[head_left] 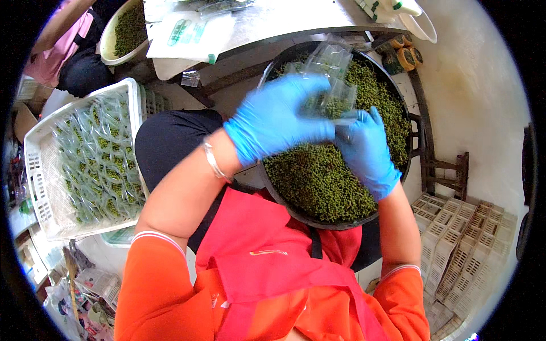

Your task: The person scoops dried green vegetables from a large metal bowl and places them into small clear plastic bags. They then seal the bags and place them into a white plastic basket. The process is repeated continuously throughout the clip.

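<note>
A wide black tub in front of my lap holds a heap of small round green peppercorns. Several clear plastic bags lie over its far side. Above the heap, my left hand, in a blue glove and smeared by motion, has its fingers and thumb spread apart beside the bags. Its thumb side meets the fingers of my right hand, also blue-gloved. The right fingers look pinched on the edge of a clear bag; their tips are partly hidden.
At my left stands a white crate with rows of filled clear bags. A table with a white plastic bag spans the far side. Another person sits near a tub. Stacked pale baskets stand right.
</note>
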`<state>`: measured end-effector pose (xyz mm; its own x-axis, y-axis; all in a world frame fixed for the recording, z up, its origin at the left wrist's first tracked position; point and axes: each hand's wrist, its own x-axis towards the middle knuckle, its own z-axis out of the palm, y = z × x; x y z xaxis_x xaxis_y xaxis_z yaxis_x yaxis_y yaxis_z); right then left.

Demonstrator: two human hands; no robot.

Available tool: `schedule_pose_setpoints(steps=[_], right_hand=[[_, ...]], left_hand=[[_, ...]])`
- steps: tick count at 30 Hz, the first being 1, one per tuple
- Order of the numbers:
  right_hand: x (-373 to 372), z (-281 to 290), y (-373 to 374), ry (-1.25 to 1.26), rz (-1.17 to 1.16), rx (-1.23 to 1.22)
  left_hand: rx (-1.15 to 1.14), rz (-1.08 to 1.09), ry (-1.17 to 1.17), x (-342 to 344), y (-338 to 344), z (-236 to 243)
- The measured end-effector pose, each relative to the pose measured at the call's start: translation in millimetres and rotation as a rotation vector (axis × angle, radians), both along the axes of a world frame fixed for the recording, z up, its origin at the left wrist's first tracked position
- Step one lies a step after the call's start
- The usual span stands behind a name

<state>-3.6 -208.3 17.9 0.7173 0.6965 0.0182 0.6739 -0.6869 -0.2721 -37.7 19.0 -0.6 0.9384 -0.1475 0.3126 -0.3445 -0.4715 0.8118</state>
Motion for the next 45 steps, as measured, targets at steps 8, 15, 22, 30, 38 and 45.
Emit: schedule_pose_setpoints(steps=[8,15,22,30,38,45], right_hand=[[28.5,-1.3,18.2,-0.361,-0.089,0.236],[-56.6,-60.5,24.3,0.023,0.183,0.038],[-77.0,-79.5,-6.5,0.165,0.133,-0.08],[-64.2,-7.0,-10.6,0.487,-0.312,0.601],[-41.5,-33.2,-16.5,0.482,-0.278,0.413],[-89.1,-79.7,-25.8,0.212,0.059,-0.06]], left_hand=[[0.521,0.821,-0.114,46.0,112.7,-20.3],[0.268,0.791,0.02,56.5,132.3,-41.9],[0.088,0.745,-0.035,48.2,135.7,-27.7],[0.171,0.114,0.159,-12.7,-6.1,15.8],[0.245,-0.068,-0.308,-10.7,-9.7,8.8],[-0.579,0.058,0.252,-8.4,18.3,16.4]])
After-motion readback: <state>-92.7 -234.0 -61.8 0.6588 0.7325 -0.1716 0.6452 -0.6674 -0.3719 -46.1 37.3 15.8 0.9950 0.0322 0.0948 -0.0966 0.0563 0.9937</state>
